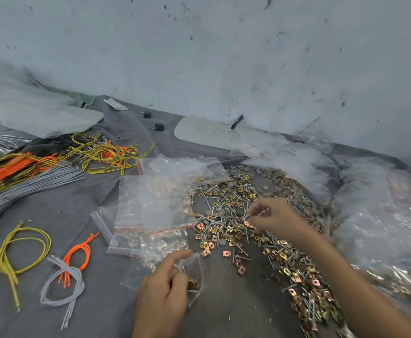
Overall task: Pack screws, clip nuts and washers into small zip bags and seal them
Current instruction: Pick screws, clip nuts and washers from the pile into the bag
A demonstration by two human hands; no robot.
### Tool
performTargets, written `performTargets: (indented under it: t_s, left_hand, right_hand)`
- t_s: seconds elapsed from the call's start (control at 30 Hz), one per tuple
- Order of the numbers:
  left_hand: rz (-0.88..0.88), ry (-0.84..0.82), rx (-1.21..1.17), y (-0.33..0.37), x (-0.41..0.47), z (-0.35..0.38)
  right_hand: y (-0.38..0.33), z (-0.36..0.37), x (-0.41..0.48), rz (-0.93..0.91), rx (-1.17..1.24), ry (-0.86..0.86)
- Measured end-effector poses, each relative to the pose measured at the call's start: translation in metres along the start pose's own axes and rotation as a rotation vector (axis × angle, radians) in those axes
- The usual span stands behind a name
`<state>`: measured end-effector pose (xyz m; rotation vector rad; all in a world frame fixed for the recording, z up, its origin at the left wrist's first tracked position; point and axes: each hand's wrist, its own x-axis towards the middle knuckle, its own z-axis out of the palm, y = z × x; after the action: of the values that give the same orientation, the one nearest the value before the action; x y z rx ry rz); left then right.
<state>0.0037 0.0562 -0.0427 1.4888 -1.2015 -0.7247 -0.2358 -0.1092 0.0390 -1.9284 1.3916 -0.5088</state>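
My left hand [161, 292] holds a small clear zip bag [194, 279] by its mouth, low in the middle; a few brass clip nuts lie inside it. My right hand [274, 217] hovers over the heap of screws, clip nuts and grey washers [226, 215], fingertips pinched on small parts, probably screws, though blur hides exactly what. A stack of empty zip bags with red seal lines [150, 208] lies just left of the heap. More loose hardware [304, 289] trails toward the lower right.
Bundles of yellow, orange and grey cords [60, 164] cover the left of the grey cloth, with a few loose cords [65, 272] nearer me. Crumpled clear plastic bags [380, 208] pile up at right. A stained white wall [224, 57] closes the back.
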Motion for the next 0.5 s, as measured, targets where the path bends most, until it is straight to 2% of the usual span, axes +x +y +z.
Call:
performTargets:
  t_s: [0.07,0.33,0.4,0.5]
  left_hand:
    - [0.006,-0.02,-0.001,0.001,0.0,-0.001]
    - [0.04,-0.016,-0.019,0.003,-0.001,0.0]
    - [0.032,-0.017,-0.033,0.001,0.0,0.0]
    - [0.03,-0.005,-0.042,0.0,0.002,-0.001]
  right_hand:
    - [-0.01,0.025,-0.031,-0.043,0.074,-0.046]
    - [-0.048,0.105,-0.084,-0.147,0.246,0.003]
    - [-0.058,0.113,-0.083,-0.187,0.161,0.039]
    - [-0.068,0.118,-0.079,-0.216,-0.117,0.075]
